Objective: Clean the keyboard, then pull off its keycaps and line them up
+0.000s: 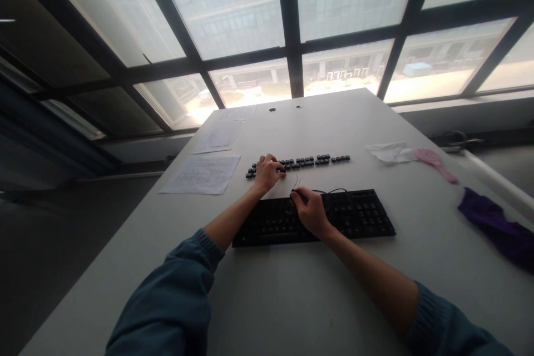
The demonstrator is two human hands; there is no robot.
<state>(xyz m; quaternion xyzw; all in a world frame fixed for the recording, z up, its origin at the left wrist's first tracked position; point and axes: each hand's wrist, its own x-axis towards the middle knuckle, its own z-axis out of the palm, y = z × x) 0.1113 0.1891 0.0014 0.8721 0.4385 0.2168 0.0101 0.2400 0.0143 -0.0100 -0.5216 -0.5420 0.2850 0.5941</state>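
A black keyboard (pixel 359 214) lies in front of me on the table, and my forearms cross over its left and middle parts. Beyond it, loose black keycaps (pixel 306 162) are laid out in rows. My left hand (pixel 267 172) is at the left part of these rows, its thumb and index finger closed around a dark keycap (pixel 281 170). Over the middle of the keyboard, my right hand (pixel 311 211) grips a wire keycap puller (pixel 297 181), its thin metal wires pointing away from me. The keys under my right hand are partly hidden.
Written paper sheets (pixel 202 175) lie on the left of the white table (pixel 267 300). On the right are a crumpled white tissue (pixel 390 152), a pink hairbrush (pixel 434 162) and a purple cloth (pixel 496 225). A keyboard cable (pixel 337 190) loops behind the keyboard. Windows stand past the far edge.
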